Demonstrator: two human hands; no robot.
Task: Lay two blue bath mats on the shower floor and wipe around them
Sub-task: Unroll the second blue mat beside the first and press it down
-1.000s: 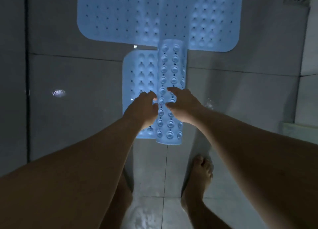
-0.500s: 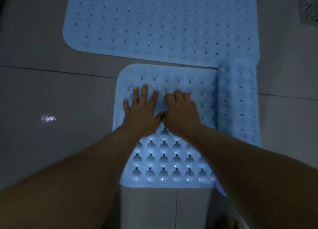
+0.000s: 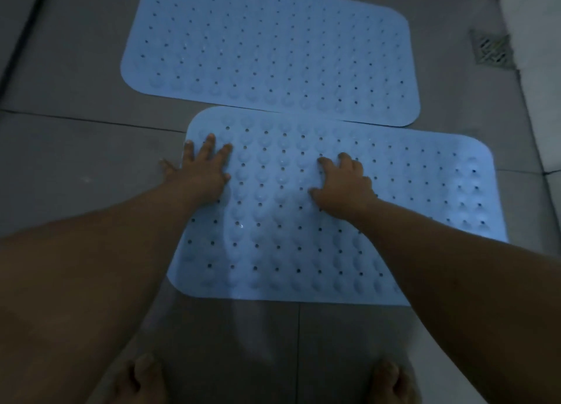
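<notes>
Mats lie flat on the floor (image 3: 76,166), near mat (image 3: 303,221) overlapping the far mat (image 3: 273,48)'s edge, left hand (image 3: 202,168) spread flat, right hand (image 3: 346,182) loosely curled pressing it; uneven pressure could leave that overlap lifting.

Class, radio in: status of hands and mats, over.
Left hand flat, right hand pressing, both on near mat. Far mat laid flat. Nothing blocking.
</notes>
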